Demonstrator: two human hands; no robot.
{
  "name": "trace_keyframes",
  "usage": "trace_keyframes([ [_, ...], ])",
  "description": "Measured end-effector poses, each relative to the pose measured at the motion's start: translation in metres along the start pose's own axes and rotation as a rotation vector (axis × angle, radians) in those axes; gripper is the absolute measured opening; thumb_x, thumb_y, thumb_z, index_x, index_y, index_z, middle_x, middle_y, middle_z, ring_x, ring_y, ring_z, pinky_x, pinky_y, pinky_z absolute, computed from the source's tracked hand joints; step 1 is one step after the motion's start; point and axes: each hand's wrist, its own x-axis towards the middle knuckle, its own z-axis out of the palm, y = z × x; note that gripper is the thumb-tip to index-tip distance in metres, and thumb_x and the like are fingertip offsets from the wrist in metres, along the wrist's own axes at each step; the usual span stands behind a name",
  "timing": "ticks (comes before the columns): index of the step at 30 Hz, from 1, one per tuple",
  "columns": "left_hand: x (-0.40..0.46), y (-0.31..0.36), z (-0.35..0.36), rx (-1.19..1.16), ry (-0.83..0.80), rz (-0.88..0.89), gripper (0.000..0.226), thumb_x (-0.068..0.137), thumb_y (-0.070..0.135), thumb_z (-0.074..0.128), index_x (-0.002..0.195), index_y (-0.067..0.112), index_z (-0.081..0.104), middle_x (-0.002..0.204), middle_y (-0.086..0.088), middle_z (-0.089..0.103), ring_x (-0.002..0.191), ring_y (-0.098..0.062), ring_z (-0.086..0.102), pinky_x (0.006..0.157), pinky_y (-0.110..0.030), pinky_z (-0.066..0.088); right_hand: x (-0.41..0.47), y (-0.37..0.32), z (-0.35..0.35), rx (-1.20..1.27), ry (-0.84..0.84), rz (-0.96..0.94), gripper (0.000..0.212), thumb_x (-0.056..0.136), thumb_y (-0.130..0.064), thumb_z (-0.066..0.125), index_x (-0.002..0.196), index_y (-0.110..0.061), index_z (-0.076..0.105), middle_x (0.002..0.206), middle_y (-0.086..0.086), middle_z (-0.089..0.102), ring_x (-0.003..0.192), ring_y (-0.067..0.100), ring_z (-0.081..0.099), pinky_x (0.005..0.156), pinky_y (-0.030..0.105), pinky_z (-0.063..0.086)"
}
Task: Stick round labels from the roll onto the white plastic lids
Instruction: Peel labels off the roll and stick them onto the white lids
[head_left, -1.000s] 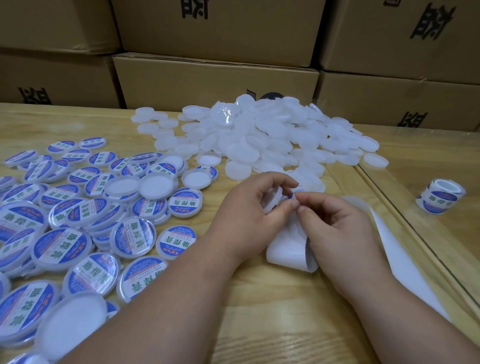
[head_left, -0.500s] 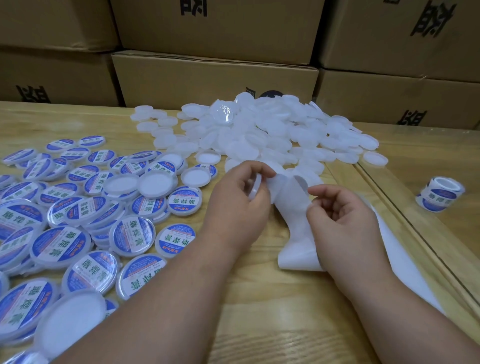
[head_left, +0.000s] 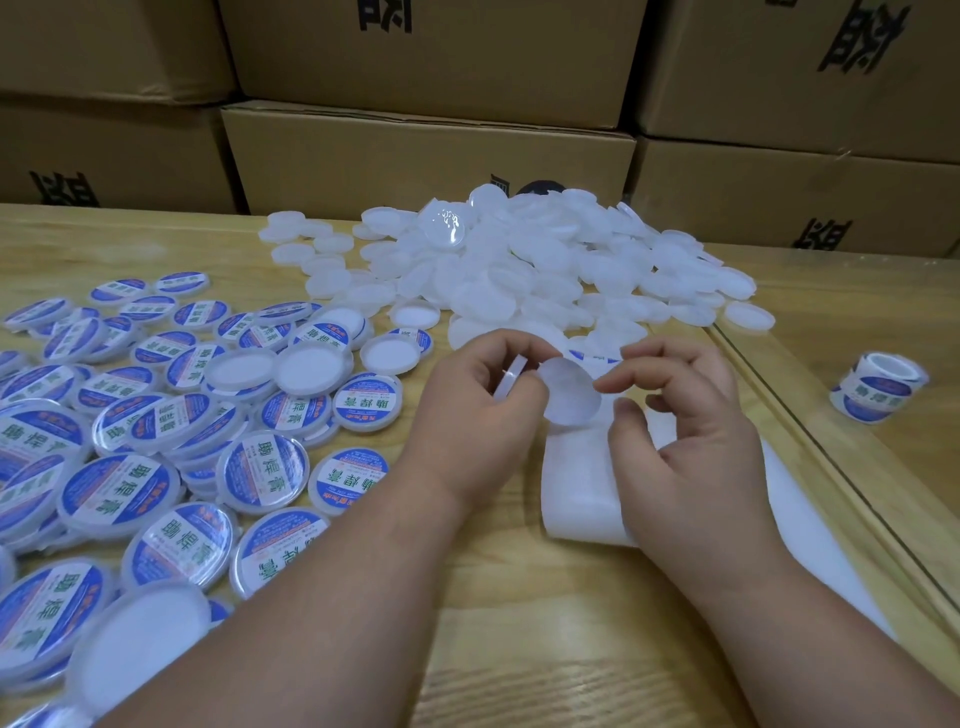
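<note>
My left hand (head_left: 478, 415) grips a white plastic lid (head_left: 511, 375), held edge-on over the wooden table. My right hand (head_left: 685, 441) pinches a round label (head_left: 569, 395) by its right edge, its pale back towards me, right beside the lid. The white backing strip (head_left: 576, 483) lies curled below both hands and runs off under my right wrist. A blue-printed label (head_left: 592, 357) peeks out behind the held one. The label roll (head_left: 878, 387) stands apart at the right. A heap of blank lids (head_left: 545, 270) lies beyond my hands; labelled lids (head_left: 156, 415) cover the left.
Stacked cardboard boxes (head_left: 426, 156) wall off the back of the table. A seam with a glass-topped section (head_left: 779, 415) runs diagonally on the right, with the roll on it. Bare wood (head_left: 545, 649) shows between my forearms.
A label has come off the backing strip and now sits between my right fingers beside the lid. The strip has dropped lower, and my left hand has turned the lid edge-on.
</note>
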Motion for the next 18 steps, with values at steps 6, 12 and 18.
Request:
trace_keyframes([
  [6, -0.002, 0.001, -0.002, -0.046, -0.056, -0.04, 0.027, 0.074, 0.014, 0.052, 0.085, 0.029, 0.072, 0.078, 0.01, 0.07, 0.068, -0.007, 0.06, 0.06, -0.023, 0.049, 0.001, 0.002, 0.0, -0.046, 0.001, 0.031, 0.037, 0.086, -0.001, 0.07, 0.084, -0.038, 0.068, 0.11, -0.015, 0.057, 0.115, 0.01, 0.054, 0.089, 0.006, 0.034],
  [12, -0.001, 0.001, -0.005, -0.095, -0.09, -0.046, 0.02, 0.078, 0.018, 0.054, 0.084, 0.026, 0.072, 0.066, 0.013, 0.064, 0.055, -0.008, 0.053, 0.053, -0.018, 0.043, 0.002, -0.001, -0.002, -0.002, 0.036, 0.06, 0.028, 0.083, -0.008, 0.076, 0.08, -0.035, 0.07, 0.105, -0.013, 0.061, 0.108, 0.004, 0.057, 0.083, 0.005, 0.037],
  [18, 0.0, 0.002, -0.007, -0.299, -0.11, -0.019, 0.03, 0.077, 0.04, 0.054, 0.098, 0.019, 0.058, 0.068, -0.005, 0.067, 0.051, -0.02, 0.046, 0.05, -0.024, 0.04, 0.009, -0.014, -0.004, 0.147, 0.137, 0.118, 0.019, 0.084, -0.019, 0.078, 0.079, -0.037, 0.075, 0.091, -0.017, 0.071, 0.083, 0.003, 0.063, 0.074, 0.018, 0.049],
])
